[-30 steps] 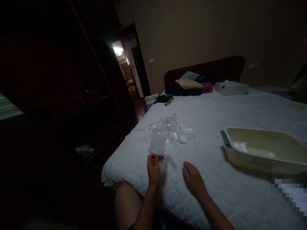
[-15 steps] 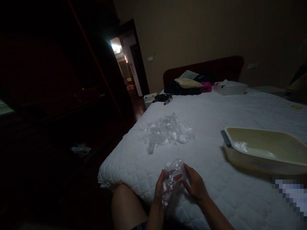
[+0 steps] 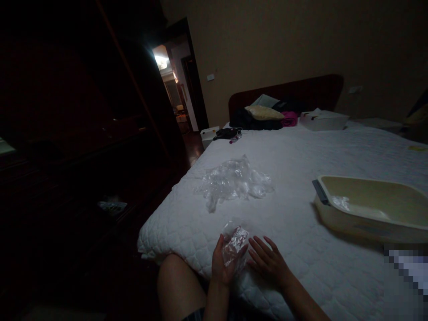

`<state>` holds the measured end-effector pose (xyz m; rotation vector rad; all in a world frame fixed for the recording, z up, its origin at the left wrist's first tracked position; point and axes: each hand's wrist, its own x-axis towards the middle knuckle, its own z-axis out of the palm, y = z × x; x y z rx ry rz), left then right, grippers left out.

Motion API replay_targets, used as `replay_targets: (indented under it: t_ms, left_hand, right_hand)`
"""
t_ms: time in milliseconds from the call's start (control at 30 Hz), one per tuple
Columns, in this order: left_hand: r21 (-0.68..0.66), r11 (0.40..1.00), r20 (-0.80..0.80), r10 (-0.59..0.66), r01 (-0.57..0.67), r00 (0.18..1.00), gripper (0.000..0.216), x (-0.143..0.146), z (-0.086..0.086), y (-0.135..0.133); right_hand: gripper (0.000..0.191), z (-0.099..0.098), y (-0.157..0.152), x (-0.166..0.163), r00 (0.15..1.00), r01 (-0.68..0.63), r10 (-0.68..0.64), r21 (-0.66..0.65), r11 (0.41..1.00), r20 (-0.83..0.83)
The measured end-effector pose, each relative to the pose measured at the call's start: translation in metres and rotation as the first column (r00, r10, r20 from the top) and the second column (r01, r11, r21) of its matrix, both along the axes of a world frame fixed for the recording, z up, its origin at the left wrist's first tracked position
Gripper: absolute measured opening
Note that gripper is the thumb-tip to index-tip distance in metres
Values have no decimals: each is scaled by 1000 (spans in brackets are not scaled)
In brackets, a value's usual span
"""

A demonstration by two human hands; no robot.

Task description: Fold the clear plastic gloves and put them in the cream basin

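Note:
A clear plastic bag (image 3: pixel 236 243), crinkled and shiny, rests in my left hand (image 3: pixel 221 263), whose thumb and fingers hold it from below and the side. Just right of the bag is my right hand (image 3: pixel 270 263), palm down with its fingers spread; whether a fingertip touches the film I cannot tell. Farther up the bed lies a loose pile of clear plastic bags (image 3: pixel 234 180). To the right stands a cream plastic basin (image 3: pixel 364 225) with a grey handle, and a small piece of clear plastic (image 3: pixel 340 203) lies inside it.
A white quilted bedspread (image 3: pixel 294 160) covers the bed. Near the headboard (image 3: pixel 321 91) are dark clothes, a pale cushion (image 3: pixel 264 113), a pink roll (image 3: pixel 289 119) and a white box (image 3: pixel 323 120). My bare knee (image 3: pixel 179 281) is at the bed's edge. A lit doorway opens at the back left.
My right hand has come away from the bag's right side and spread its fingers. The bag now lies flatter and more folded in my left hand.

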<state>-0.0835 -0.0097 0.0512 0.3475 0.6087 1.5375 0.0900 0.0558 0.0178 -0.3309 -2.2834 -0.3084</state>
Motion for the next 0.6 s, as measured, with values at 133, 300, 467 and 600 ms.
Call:
replay_targets:
  t_ms: [133,300,467,600]
  left_hand:
    - [-9,999,-30,-31,31,999,46,0,3,-1]
    - [-83,994,3,67,-66,998,34,-1,5,0]
    - [-110,970,-37,212,-215,977,17,-5,7,0]
    - [-124,947,-125,281,-296,952,20,-2,10,-2]
  right_hand:
    - [35,8,0,3,994,15,-3,-109,994,105]
    - [30,11,1,5,996,-21,14,-80,997,-85]
    - [22,19,-6,5,884,90,-254,-392,916,-391]
    - [24,65,-8,14,668,167,-647,-773,612,-368]
